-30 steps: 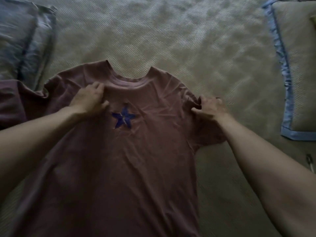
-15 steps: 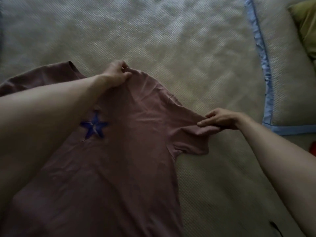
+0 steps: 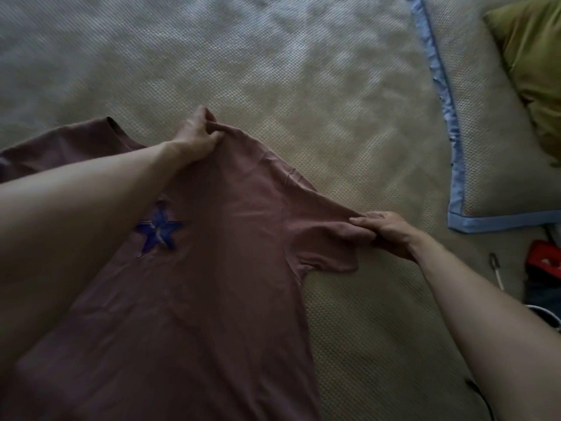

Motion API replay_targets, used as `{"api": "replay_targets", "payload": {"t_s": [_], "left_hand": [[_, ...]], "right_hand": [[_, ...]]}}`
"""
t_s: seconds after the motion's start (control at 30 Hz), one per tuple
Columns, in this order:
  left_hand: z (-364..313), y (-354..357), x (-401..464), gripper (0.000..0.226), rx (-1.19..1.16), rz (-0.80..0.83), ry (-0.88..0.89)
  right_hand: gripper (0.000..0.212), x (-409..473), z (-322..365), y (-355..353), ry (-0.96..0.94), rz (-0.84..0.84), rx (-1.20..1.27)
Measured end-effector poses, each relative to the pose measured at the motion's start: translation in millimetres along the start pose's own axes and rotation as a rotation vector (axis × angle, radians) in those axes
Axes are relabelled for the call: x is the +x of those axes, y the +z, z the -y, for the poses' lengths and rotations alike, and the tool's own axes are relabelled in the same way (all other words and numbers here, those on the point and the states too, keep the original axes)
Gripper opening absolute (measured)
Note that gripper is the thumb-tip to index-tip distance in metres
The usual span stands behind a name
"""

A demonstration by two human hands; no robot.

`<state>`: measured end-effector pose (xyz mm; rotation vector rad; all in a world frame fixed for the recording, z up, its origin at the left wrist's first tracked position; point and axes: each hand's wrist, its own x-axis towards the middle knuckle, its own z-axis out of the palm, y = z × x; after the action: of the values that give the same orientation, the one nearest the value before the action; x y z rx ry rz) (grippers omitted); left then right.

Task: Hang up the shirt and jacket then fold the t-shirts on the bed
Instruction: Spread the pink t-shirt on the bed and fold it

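A dusty-pink t-shirt point(image 3: 218, 268) with a blue star point(image 3: 159, 230) on its chest lies face up on the bed point(image 3: 303, 86). My left hand point(image 3: 197, 136) grips the shirt at the right side of its collar, with my forearm lying across the neckline. The edge of the right sleeve is pinched by my right hand point(image 3: 385, 232) and the sleeve is stretched out to the side. The shirt's left sleeve and hem are out of frame.
A beige pillow with blue trim point(image 3: 491, 147) lies at the right, with a green cushion point(image 3: 534, 65) on it. A red object point(image 3: 543, 259) and a white cord point(image 3: 498, 275) sit at the right edge of the bed.
My left hand moved from the chest to the right side of the collar and took hold of it. The right hand pulled the sleeve outward. The view shifted to the right.
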<state>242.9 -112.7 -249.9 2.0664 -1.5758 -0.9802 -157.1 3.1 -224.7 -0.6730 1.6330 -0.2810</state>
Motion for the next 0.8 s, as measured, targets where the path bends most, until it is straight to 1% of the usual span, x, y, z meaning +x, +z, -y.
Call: {"api": "replay_targets", "payload": {"t_s": [0.07, 0.13, 0.23, 0.3, 0.37, 0.4, 0.47, 0.53, 0.6, 0.63, 0.7, 0.77, 0.8], "left_hand": [[0.1, -0.1, -2.6, 0.038, 0.002, 0.010, 0.007], [2.3, 0.1, -3.0, 0.040, 0.000, 0.018, 0.012], [6.2, 0.1, -1.7, 0.037, 0.012, 0.009, 0.012], [6.5, -1.0, -2.5, 0.036, -0.003, -0.007, 0.002], [6.3, -2.2, -4.2, 0.036, -0.026, -0.036, 0.006], [6.4, -3.0, -6.1, 0.036, -0.028, -0.044, 0.016], [7.6, -6.1, -11.4, 0.040, -0.042, -0.030, 0.035], [10.8, -11.5, -17.5, 0.044, -0.079, -0.004, 0.029], [17.6, -20.4, -23.8, 0.045, -0.088, -0.011, 0.016], [22.3, -25.6, -26.7, 0.045, -0.088, -0.021, 0.015], [32.2, -37.9, -34.5, 0.045, -0.088, -0.029, 0.001], [42.8, -52.3, -44.6, 0.044, -0.058, -0.039, -0.016], [49.4, -59.8, -49.9, 0.043, -0.034, -0.058, -0.015]], "right_hand": [[0.034, -1.0, -2.4, 6.5, -0.039, -0.024, 0.075], [0.035, -5.4, -1.3, 12.0, -0.016, 0.030, 0.077], [0.038, -17.7, 3.2, 12.1, 0.023, 0.137, -0.100], [0.033, -25.5, 0.1, 8.0, 0.016, 0.105, -0.184], [0.025, -30.6, -9.2, 4.0, 0.022, 0.040, -0.129], [0.026, -32.2, -15.0, 4.1, 0.041, 0.013, -0.057], [0.037, -30.6, -29.0, 6.4, 0.066, -0.056, 0.064], [0.038, -30.8, -41.1, 13.6, 0.073, -0.111, 0.155], [0.043, -34.0, -50.4, 21.5, 0.051, -0.088, 0.214], [0.049, -38.1, -53.0, 25.3, 0.033, -0.053, 0.183], [0.056, -47.8, -54.0, 32.6, 0.018, -0.004, -0.010], [0.049, -50.5, -59.7, 35.2, 0.018, -0.028, -0.178], [0.047, -50.5, -62.8, 36.3, 0.018, -0.063, -0.183]]}}
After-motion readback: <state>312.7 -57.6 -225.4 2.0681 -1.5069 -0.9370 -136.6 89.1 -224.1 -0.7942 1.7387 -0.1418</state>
